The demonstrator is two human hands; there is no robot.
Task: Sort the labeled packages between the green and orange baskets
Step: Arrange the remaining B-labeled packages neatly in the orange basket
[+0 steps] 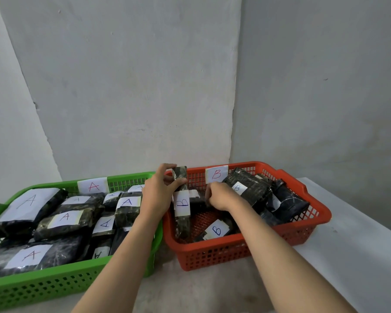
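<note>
A green basket tagged "A" sits at the left, filled with several dark wrapped packages labelled A. An orange basket tagged "B" stands to its right and holds several dark packages labelled B. My left hand grips the top of a long narrow package labelled B, held upright at the orange basket's left side with its lower end inside the basket. My right hand reaches into the orange basket, fingers curled on a dark package behind the long one; the grip is partly hidden.
Both baskets rest on a pale table pushed into a corner of grey walls. The table's right edge runs diagonally past the orange basket. A narrow gap separates the two baskets.
</note>
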